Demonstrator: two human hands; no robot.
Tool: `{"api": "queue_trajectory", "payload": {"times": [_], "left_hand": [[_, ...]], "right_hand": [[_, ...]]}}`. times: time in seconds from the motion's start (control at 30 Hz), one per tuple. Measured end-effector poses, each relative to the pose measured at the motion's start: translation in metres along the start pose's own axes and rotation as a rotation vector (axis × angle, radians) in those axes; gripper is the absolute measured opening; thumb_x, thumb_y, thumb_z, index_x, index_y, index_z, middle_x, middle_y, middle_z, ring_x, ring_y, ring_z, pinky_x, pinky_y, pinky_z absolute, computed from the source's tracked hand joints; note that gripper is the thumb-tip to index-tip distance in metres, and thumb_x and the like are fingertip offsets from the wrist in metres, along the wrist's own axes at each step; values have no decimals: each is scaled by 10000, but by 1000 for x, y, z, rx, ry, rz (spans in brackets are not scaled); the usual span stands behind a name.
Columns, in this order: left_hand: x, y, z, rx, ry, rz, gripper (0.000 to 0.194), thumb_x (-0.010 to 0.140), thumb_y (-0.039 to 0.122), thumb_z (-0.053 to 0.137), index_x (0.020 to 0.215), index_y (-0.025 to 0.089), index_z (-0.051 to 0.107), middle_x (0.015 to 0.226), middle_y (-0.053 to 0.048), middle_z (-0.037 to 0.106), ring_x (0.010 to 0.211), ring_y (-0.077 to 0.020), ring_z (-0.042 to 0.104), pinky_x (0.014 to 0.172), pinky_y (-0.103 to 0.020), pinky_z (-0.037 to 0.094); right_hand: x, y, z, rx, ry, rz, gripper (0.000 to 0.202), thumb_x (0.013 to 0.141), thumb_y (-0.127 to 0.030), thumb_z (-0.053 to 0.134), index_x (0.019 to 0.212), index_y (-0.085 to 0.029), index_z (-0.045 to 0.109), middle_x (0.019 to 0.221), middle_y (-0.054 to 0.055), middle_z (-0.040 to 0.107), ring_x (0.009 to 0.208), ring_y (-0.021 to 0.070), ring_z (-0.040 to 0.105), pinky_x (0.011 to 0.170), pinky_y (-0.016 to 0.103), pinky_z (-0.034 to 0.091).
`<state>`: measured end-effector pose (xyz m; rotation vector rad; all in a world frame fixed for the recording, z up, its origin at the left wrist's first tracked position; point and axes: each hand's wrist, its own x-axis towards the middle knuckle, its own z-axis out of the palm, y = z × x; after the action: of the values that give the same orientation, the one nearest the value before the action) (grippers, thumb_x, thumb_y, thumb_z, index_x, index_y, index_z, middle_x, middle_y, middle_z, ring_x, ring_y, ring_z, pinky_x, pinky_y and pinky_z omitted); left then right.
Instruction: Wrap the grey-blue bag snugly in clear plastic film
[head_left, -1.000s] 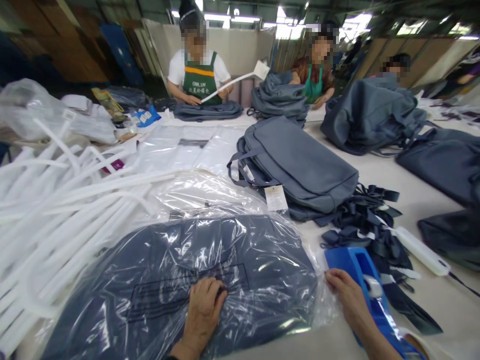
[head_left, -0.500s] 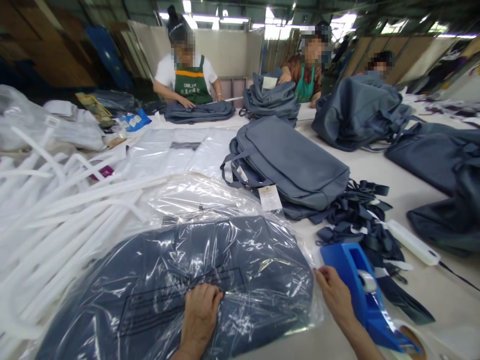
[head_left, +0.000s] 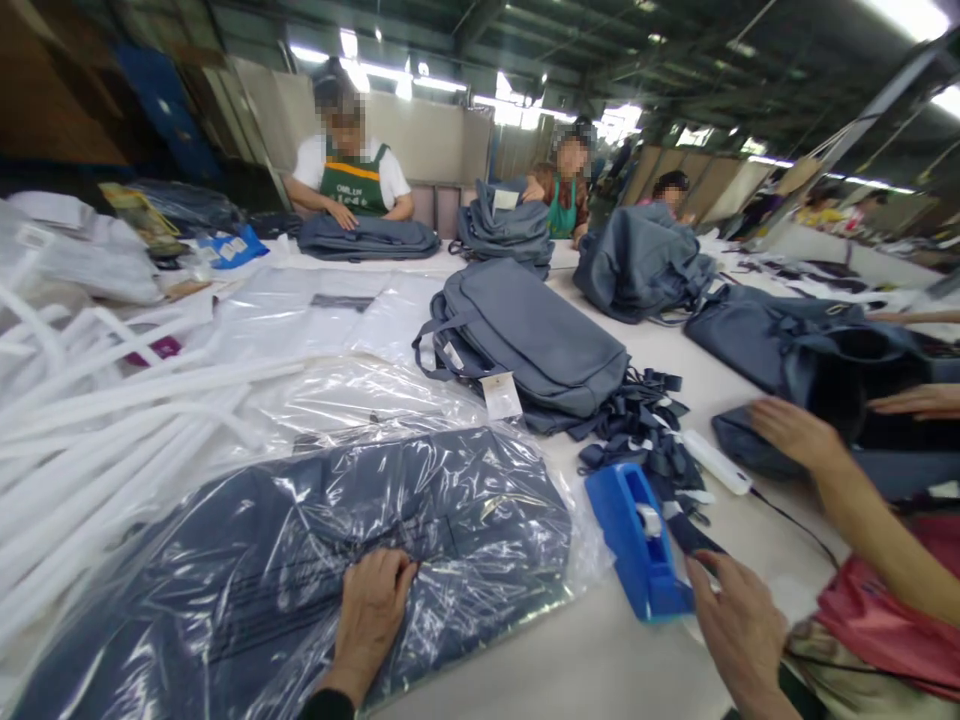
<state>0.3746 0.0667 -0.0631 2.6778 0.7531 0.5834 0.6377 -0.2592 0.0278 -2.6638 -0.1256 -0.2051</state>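
A dark blue-grey bag lies flat inside a clear plastic bag [head_left: 480,500] at the front of the table. My left hand [head_left: 375,605] presses on top of it, fingers bent and closed on the plastic near the middle. To the right stands a blue tape dispenser [head_left: 626,530] with a small roll in it. At its front end is my right hand [head_left: 742,620], thumb and fingers drawn together at the end of the tape; the tape itself is barely visible. Dark straps [head_left: 637,430] lie in a heap behind the dispenser.
A blue-grey bag [head_left: 532,340] with a paper tag [head_left: 501,396] lies farther back. White strips [head_left: 112,480] pile up at left. A white corded tool [head_left: 716,462] lies at right, near a co-worker's hand [head_left: 799,435] on another bag. Other people handle bags across the table.
My right hand has left the plastic's right edge and moved to the front of the tape dispenser. My left hand stays on the plastic. The view has swung right, showing a co-worker's arms.
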Motion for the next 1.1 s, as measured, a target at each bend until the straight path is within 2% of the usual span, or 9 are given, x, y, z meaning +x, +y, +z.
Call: {"api": "queue_trajectory", "payload": {"times": [0.1,0.2,0.37,0.57,0.7,0.8,0.9,1.0,1.1], "left_hand": [[0,-1,0,5,13,13,268,941,327,402,759,205,556,713,-13,554,717,-209,511,691,-338,304],[1,-1,-1,9,30,30,272,935,336,401,752,204,555,706,-12,551,711,-212,516,683,-337,302],[3,2,-4,16,23,29,285,930,331,381,745,203,555,704,-15,557,711,-214,522,684,-339,302],[4,3,-7,15,-27,-12,276,911,338,383,741,210,559,714,-20,575,723,-212,530,696,-339,315],[6,4,-9,21,-38,-14,269,903,344,392,738,210,558,712,-21,574,730,-218,541,697,-342,322],[5,4,-9,20,-62,-27,267,902,344,393,746,210,563,720,-21,579,742,-216,542,702,-343,320],[4,3,-8,14,-76,-37,269,904,347,391,759,209,570,731,-23,588,749,-215,541,709,-345,317],[4,3,-9,13,-63,-39,288,902,361,386,742,209,571,718,-27,586,738,-219,541,697,-343,316],[5,5,-10,11,-55,-35,301,903,370,384,731,210,573,707,-25,586,728,-214,546,691,-337,317]], "right_hand": [[1,33,-8,76,-104,107,548,632,-679,362,696,-208,634,785,134,659,784,339,594,716,474,440],[1,50,-1,187,-204,182,538,626,-701,396,653,-219,633,676,72,655,712,271,605,634,372,461],[5,48,14,341,-283,294,484,604,-670,510,631,-204,638,627,46,637,666,234,590,589,330,448],[12,39,21,515,-336,443,301,647,-448,680,705,-156,631,637,6,610,612,144,561,625,303,470],[8,40,15,654,-267,481,336,555,-460,712,710,-168,653,815,56,666,719,182,602,637,324,496],[-9,45,-5,759,-192,444,340,415,-488,740,570,-197,654,992,78,674,941,253,605,767,319,506],[-36,59,-29,824,-139,470,368,362,-497,758,613,-233,702,968,56,690,1044,278,579,845,317,498],[-59,79,-39,875,-207,577,421,333,-480,792,667,-231,728,902,69,705,978,285,613,797,334,529],[-70,95,-25,910,-328,614,443,365,-499,822,673,-198,717,863,91,705,872,268,651,746,327,550]]}}
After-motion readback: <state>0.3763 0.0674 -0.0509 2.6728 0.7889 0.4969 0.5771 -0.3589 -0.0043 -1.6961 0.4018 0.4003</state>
